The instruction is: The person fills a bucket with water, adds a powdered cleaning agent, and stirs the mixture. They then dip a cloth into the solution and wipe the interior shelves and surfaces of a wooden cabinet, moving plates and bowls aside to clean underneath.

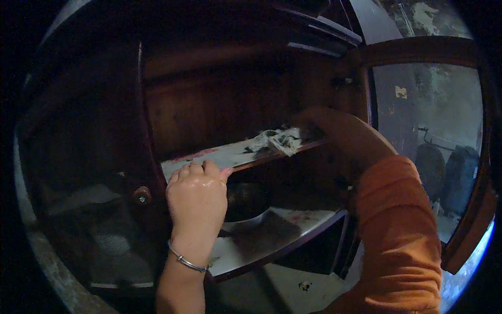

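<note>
Inside a dark wooden cabinet, my left hand (200, 188) grips the front edge of the upper shelf (231, 155), which has a pale, red-patterned covering. A metal bangle circles that wrist. My right arm, in an orange sleeve, reaches to the shelf's right side; my right hand (310, 121) lies in deep shadow and is blurred, so its fingers cannot be made out. Just left of it a crumpled whitish cloth (280, 140) lies on the shelf; whether the hand touches it cannot be told.
Below is a lower shelf (282, 231) with a dark rounded vessel (247, 200). A framed glass door (447, 117) stands swung out at the right. At the left is a dark glass door with a round knob (141, 195). A small scrap (305, 285) lies at the bottom.
</note>
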A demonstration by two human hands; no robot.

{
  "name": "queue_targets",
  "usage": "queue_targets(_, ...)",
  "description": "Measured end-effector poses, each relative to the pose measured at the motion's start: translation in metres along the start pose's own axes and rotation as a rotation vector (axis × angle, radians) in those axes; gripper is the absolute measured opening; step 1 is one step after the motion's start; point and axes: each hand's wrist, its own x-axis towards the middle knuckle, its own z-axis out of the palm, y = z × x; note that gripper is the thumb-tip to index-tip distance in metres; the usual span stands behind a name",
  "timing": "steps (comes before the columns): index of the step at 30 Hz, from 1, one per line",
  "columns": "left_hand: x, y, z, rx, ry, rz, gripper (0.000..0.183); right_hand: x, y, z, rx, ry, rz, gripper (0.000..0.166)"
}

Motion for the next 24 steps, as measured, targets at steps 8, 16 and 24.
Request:
queue_targets(8, -0.002, -0.007, 0.008, 0.045, -0.042, 0.023, 0.033, -0.066, 0.035, 0.019, -0.286, 0.216, 0.003, 0.023)
queue_targets(16, -0.005, -0.006, 0.012, 0.083, -0.061, 0.008, 0.035, -0.183, -0.058, 0.031, -0.770, 0.343, 0.250, 0.014)
queue_targets(24, -0.006, -0.003, 0.024, 0.016, -0.040, 0.044, 0.031, -0.270, -0.087, 0.088, -0.632, 0.274, 0.398, 0.015)
